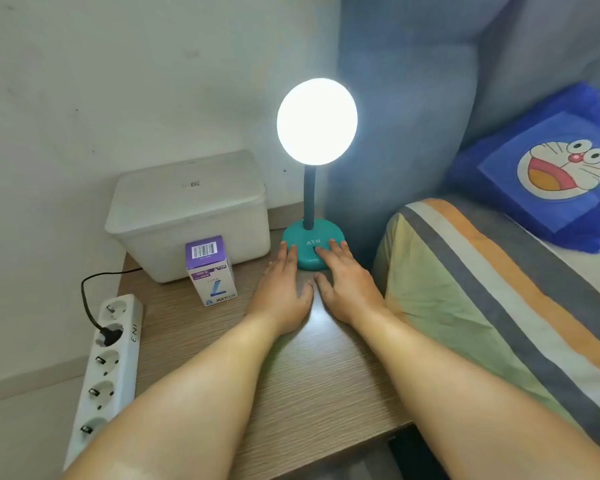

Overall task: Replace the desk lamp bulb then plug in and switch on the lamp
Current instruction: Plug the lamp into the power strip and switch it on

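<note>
The desk lamp stands on the wooden table (291, 358), and its bulb (316, 121) glows bright white atop a dark flexible neck (309, 199). Its teal base (309, 233) carries the letters ATN. My left hand (283, 289) lies flat on the table with its fingertips on the base's left front edge. My right hand (343, 285) also lies flat, with one finger on the dark switch at the base's front. Neither hand holds anything. The lamp's black plug (110, 333) sits in the white power strip (108, 368) at the left.
A purple and white bulb box (211, 271) stands left of my hands, in front of a white lidded plastic bin (187, 209). A striped pillow (482, 289) and a blue cartoon cushion (551, 168) lie on the bed to the right. A wall rises behind.
</note>
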